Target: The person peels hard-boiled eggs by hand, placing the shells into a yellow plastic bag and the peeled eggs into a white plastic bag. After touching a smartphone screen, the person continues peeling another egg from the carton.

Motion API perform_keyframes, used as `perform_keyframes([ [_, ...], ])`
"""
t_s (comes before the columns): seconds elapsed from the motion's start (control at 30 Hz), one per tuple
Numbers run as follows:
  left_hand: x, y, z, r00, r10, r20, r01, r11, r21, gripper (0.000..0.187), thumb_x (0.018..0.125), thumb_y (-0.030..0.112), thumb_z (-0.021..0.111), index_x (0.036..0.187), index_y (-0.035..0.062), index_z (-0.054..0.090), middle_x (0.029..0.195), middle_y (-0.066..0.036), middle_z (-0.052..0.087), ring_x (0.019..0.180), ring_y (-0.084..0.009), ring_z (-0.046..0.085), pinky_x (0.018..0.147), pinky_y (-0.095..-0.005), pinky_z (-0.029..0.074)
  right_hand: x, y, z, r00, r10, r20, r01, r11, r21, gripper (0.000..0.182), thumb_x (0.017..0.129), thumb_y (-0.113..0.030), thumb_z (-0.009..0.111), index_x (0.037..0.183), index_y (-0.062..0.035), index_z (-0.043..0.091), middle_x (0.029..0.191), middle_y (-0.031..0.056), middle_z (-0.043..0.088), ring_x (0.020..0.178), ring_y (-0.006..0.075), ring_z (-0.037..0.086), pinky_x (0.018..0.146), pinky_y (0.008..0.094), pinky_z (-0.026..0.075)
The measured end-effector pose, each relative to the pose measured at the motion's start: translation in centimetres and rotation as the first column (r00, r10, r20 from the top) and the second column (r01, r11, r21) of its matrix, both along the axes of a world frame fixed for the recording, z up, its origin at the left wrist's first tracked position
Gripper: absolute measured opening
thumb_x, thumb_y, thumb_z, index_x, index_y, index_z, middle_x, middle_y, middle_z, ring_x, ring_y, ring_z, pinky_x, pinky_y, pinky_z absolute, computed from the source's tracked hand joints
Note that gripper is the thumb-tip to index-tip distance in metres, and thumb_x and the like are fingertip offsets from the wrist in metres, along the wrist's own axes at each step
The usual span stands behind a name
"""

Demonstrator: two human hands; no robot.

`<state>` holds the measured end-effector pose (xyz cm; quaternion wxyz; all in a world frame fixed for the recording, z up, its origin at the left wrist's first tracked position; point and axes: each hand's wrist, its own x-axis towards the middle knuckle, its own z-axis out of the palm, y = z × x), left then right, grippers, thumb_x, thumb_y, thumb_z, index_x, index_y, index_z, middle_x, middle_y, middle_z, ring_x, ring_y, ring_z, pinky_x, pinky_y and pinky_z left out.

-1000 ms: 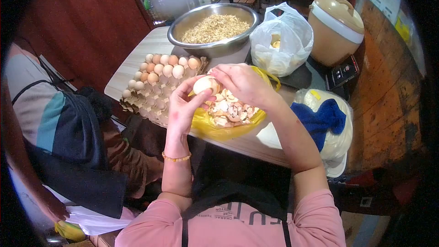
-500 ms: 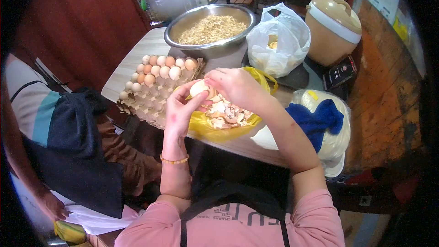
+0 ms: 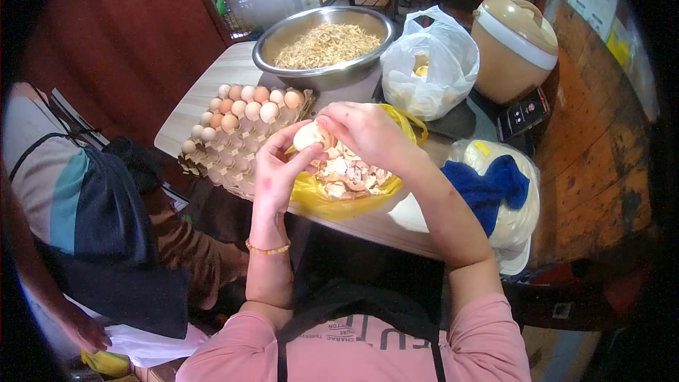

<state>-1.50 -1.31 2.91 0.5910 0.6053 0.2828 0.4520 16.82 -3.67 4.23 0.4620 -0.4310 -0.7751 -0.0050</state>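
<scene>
My left hand [image 3: 274, 159] is closed around an egg [image 3: 309, 136], thumb along its near side. The fingers of my right hand [image 3: 364, 129] are bent and pinched together at the egg's upper right side, where the shell looks broken; the fingertips partly hide that spot. Just below both hands lies a heap of broken eggshells [image 3: 353, 175] on a yellow plastic bag [image 3: 311, 200]. To the left, a cardboard egg tray [image 3: 237, 159] holds several brown and pale eggs [image 3: 252, 110] in its far rows, while its near cups are bare.
Behind stand a steel basin [image 3: 262, 64] of thin pale strands, a white plastic bag [image 3: 442, 64] and a tan lidded container [image 3: 513, 49]. A phone [image 3: 523, 113] leans there. At right, a blue cloth [image 3: 488, 191] lies on a wrapped pale bundle [image 3: 520, 212]. Another person [image 3: 106, 219] is at left.
Both hands stay together on the egg, with the right fingers shifting slightly over it. The person at left has moved a little. The view has shifted slightly.
</scene>
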Motion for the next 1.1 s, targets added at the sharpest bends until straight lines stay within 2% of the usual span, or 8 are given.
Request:
perform_keyframes([
  [0.23,0.7,0.0,-0.3,0.999,0.048,-0.022,-0.046,0.996,0.077,0.045,0.081,-0.001,0.068,0.123,-0.0062,0.053,0.104,-0.012,0.065,0.082,-0.0155,0.068,0.065,-0.0214,0.053,-0.1,-0.2,0.5,0.99,0.104,-0.097,-0.118,0.98,-0.159,0.032,0.091,-0.026,0.056,0.106,0.0018,0.063,0.09,0.0206,0.065,0.086,0.0329,0.064,0.078,0.0375,0.049],
  [0.5,1.3,-0.9,0.0,0.998,0.056,-0.002,-0.055,0.986,0.158,0.046,0.083,0.0,0.066,0.126,-0.0055,0.051,0.107,-0.013,0.064,0.085,-0.0156,0.067,0.069,-0.023,0.055,0.7,0.4,0.2,0.992,0.092,-0.081,-0.101,0.987,-0.125,0.026,0.091,-0.02,0.057,0.104,0.0014,0.063,0.093,0.0199,0.064,0.081,0.0329,0.063,0.074,0.0377,0.05],
  [0.57,1.3,-1.2,0.2,0.999,0.023,0.036,-0.026,0.994,0.105,0.044,0.088,0.01,0.062,0.128,-0.0048,0.049,0.109,-0.014,0.064,0.087,-0.0196,0.068,0.068,-0.0242,0.054,0.7,0.5,0.0,0.995,0.077,-0.059,-0.084,0.988,-0.126,0.023,0.091,-0.018,0.057,0.102,0.0013,0.063,0.093,0.0197,0.064,0.08,0.034,0.063,0.072,0.0386,0.05],
  [0.67,1.1,-0.9,0.2,0.998,0.041,0.047,-0.041,0.999,-0.002,0.041,0.091,0.015,0.06,0.126,-0.0046,0.051,0.105,-0.013,0.065,0.086,-0.0198,0.068,0.067,-0.0241,0.054,0.1,0.4,-0.4,0.999,0.042,-0.027,-0.042,0.999,0.002,0.017,0.09,-0.013,0.057,0.097,0.0015,0.062,0.088,0.0192,0.063,0.078,0.0364,0.062,0.069,0.0399,0.049],
  [0.73,1.1,-0.7,0.0,0.999,0.042,0.034,-0.042,0.999,-0.001,0.039,0.091,0.014,0.06,0.124,-0.0043,0.053,0.105,-0.013,0.065,0.084,-0.0184,0.068,0.067,-0.0237,0.054,-0.3,0.4,-0.7,1.0,0.021,-0.02,-0.019,0.997,0.074,0.017,0.09,-0.018,0.057,0.087,-0.001,0.057,0.078,0.019,0.06,0.074,0.0389,0.06,0.065,0.0451,0.048],
  [0.93,1.0,-0.4,-0.6,0.998,0.028,0.059,-0.028,1.0,-0.002,0.034,0.089,0.011,0.061,0.119,-0.0037,0.057,0.105,-0.012,0.065,0.082,-0.0158,0.067,0.066,-0.0231,0.054,-0.5,0.8,-1.1,0.991,0.05,-0.127,-0.035,0.993,0.114,0.016,0.091,-0.016,0.055,0.086,-0.001,0.057,0.077,0.0186,0.059,0.073,0.0399,0.059,0.063,0.0458,0.047],
  [1.03,0.9,-0.2,-0.7,0.996,0.018,0.082,-0.017,1.0,-0.005,0.034,0.088,0.009,0.062,0.12,-0.0035,0.057,0.106,-0.011,0.065,0.085,-0.015,0.066,0.067,-0.0233,0.054,-0.3,0.5,-0.5,0.996,-0.011,-0.088,0.013,1.0,0.022,0.014,0.091,-0.01,0.055,0.091,0.0023,0.061,0.082,0.019,0.063,0.073,0.0356,0.062,0.064,0.0386,0.049],
  [1.1,0.9,-0.2,-0.8,0.995,0.015,0.094,-0.015,1.0,-0.007,0.035,0.088,0.008,0.062,0.12,-0.0032,0.057,0.107,-0.011,0.065,0.087,-0.0144,0.065,0.067,-0.0233,0.054,-0.4,0.3,-0.2,0.992,-0.017,-0.125,0.017,1.0,-0.005,0.014,0.091,-0.01,0.054,0.091,0.0023,0.061,0.08,0.0193,0.063,0.071,0.0353,0.062,0.063,0.0383,0.049],
])
